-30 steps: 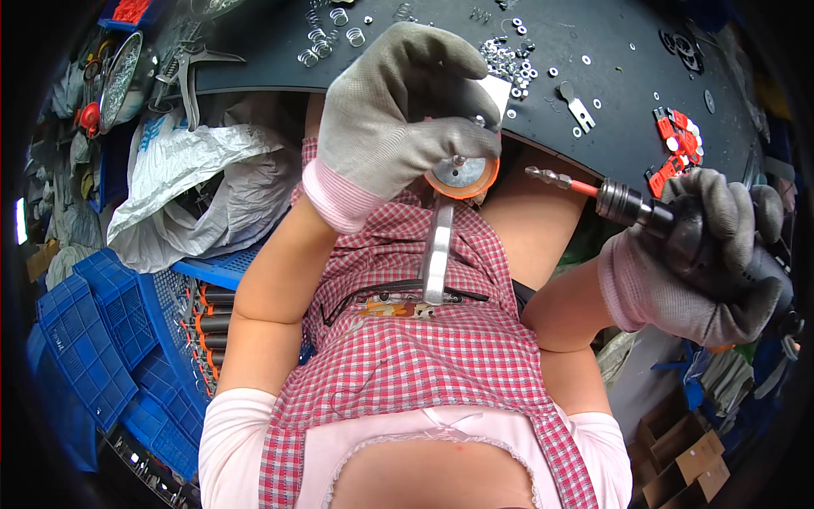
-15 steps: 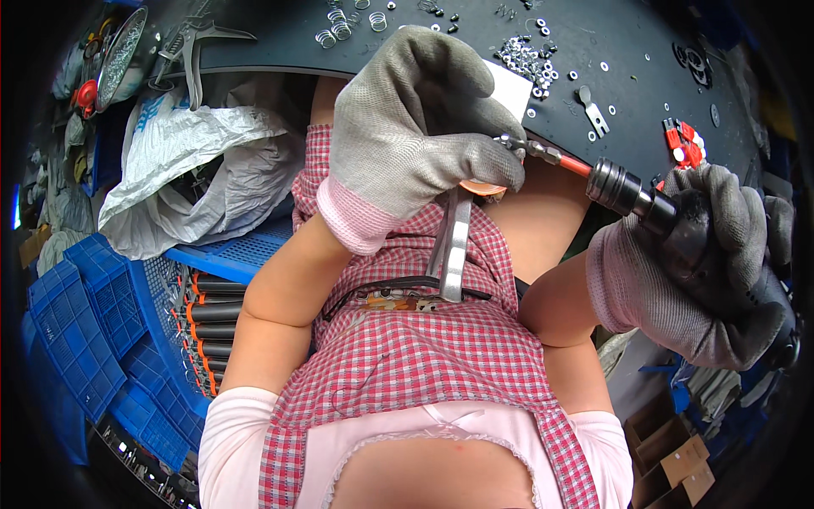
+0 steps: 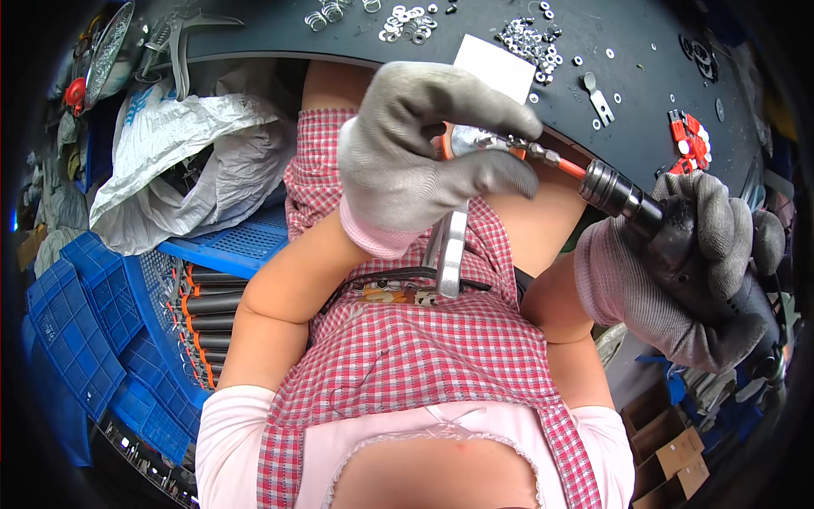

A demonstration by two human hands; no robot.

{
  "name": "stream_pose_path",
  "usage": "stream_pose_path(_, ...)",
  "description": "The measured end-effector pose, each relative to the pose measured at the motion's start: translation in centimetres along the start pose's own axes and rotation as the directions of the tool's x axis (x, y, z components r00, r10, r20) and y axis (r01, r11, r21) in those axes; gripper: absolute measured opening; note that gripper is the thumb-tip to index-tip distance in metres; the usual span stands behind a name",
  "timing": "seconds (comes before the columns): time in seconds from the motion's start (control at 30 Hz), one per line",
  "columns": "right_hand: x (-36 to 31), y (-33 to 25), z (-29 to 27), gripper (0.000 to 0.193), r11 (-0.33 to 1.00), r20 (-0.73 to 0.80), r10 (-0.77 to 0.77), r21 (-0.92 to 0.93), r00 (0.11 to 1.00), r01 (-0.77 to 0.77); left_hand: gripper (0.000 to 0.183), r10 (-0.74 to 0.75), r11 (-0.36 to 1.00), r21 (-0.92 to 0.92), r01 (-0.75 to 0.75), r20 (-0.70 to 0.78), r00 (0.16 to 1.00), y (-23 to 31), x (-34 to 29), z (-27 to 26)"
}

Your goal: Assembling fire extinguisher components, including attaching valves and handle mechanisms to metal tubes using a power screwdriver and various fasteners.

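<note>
My right hand (image 3: 712, 263), in a grey glove, is wrapped round a black power screwdriver (image 3: 623, 193). Its red-shafted bit (image 3: 570, 168) points left, with small metal pieces (image 3: 530, 149) in line at its tip. My left hand (image 3: 424, 153), gloved too, surrounds that tip with thumb and forefinger spread apart. Behind the gap shows a silver and orange part (image 3: 465, 141), partly hidden by the hand. Below the left hand, a silver metal handle-like piece (image 3: 452, 254) hangs down over the checked apron (image 3: 407, 339). Whether it joins the orange part I cannot tell.
On the dark table (image 3: 593, 34) lie a heap of small nuts (image 3: 527, 47), washers (image 3: 409, 25), springs (image 3: 329, 12), a white card (image 3: 494, 68), a forked metal plate (image 3: 598, 100) and red parts (image 3: 691, 140). A white sack (image 3: 195, 170) sits left, above blue crates (image 3: 76, 314).
My left thumb and forefinger have parted from the small metal pieces at the bit's tip. The silver and orange part shows more between them. My right hand still grips the power screwdriver.
</note>
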State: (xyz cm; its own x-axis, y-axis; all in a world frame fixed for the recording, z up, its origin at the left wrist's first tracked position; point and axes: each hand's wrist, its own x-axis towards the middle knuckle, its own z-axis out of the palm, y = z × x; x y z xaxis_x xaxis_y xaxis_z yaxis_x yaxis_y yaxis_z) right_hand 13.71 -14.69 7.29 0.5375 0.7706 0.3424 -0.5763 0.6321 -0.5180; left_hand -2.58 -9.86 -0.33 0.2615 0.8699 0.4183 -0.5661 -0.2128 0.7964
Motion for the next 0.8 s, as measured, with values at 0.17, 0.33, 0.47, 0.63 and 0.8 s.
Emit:
stream_pose_path(0.17,-1.2,0.4,-2.7,0.043,0.986,0.096,0.129,-0.118,0.987,-0.117,0.111,0.070,0.650,0.713,-0.263,0.289,0.955,-1.8,-0.2,-1.6)
stream_pose_path(0.33,-1.9,3.3,-4.2,0.052,0.985,0.258,0.007,-0.167,0.966,0.037,0.121,-0.062,0.595,0.795,-0.117,0.190,0.980,-3.3,-1.2,-1.7)
stream_pose_path(0.47,-0.5,3.7,-1.9,0.039,0.946,0.456,0.143,-0.324,0.878,0.015,0.118,-0.024,0.563,0.814,-0.146,0.193,0.981,-3.1,-1.1,-1.8)
stream_pose_path(0.63,0.0,6.0,0.3,0.042,0.932,0.117,0.053,-0.363,0.992,-0.007,0.115,0.028,0.607,0.782,-0.144,0.161,0.987,-3.9,-1.2,-1.9)
stream_pose_path(0.8,0.6,5.8,1.1,0.047,0.810,0.395,0.306,-0.587,0.866,-0.019,0.115,0.090,0.588,0.796,-0.143,0.111,0.990,-4.0,-1.4,-1.7)
